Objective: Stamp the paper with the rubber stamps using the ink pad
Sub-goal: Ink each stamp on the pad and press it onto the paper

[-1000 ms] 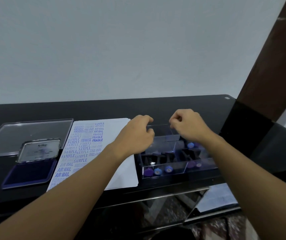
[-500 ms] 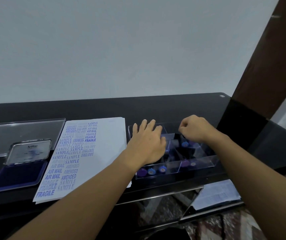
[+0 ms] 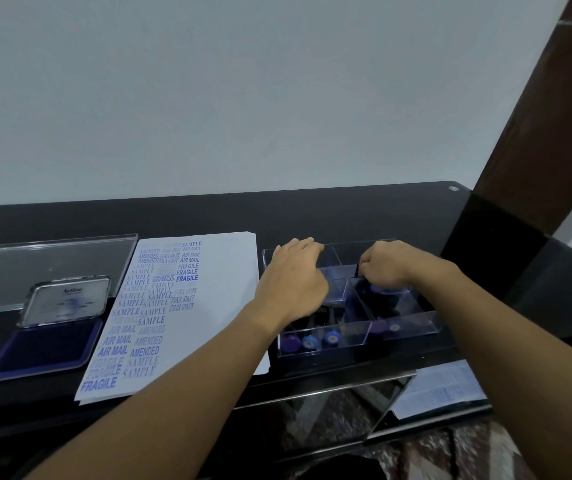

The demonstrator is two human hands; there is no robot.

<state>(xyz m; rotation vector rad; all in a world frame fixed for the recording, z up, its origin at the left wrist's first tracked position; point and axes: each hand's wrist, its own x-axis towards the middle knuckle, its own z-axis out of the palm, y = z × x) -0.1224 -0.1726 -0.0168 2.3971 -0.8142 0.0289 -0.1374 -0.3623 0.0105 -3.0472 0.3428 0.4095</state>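
Forearms of a person reached up from the lower edge over a black glass table (image 3: 347, 216). Nearer than both hands, under the right forearm, a printed sheet (image 3: 440, 389) lay on a lower shelf. Just short of the hands stood the near wall of a clear plastic box (image 3: 412, 329), divided into compartments. Rubber stamps (image 3: 310, 342) lay inside it, their round purple and blue knobs turned toward that near wall, three nearer than the left hand and two nearer than the right.

The left hand (image 3: 295, 282) lay flat over the left part of the box, fingers straight and loose, gripping nothing. The right hand (image 3: 386, 268) was beside it, not touching it, with fingers curled down into the far right compartment. A blue knob (image 3: 378, 289) showed just beneath that hand, but whether the fingers held it could not be told.

Left of the left hand, just beside the box, lay the paper (image 3: 222, 306), a white sheet with blue stamped words down its left half, among them SAMPLE, AIR MAIL, FRAGILE and AMENDED. Farther left of that hand sat the ink pad (image 3: 45, 348), its dark blue pad bared and its lid (image 3: 66, 301) tilted up behind. Beyond the pad lay a flat clear plastic cover (image 3: 49, 265).

Past both hands rose a plain pale wall (image 3: 243, 98), with a dark brown post (image 3: 537, 116) to the right of the right hand.
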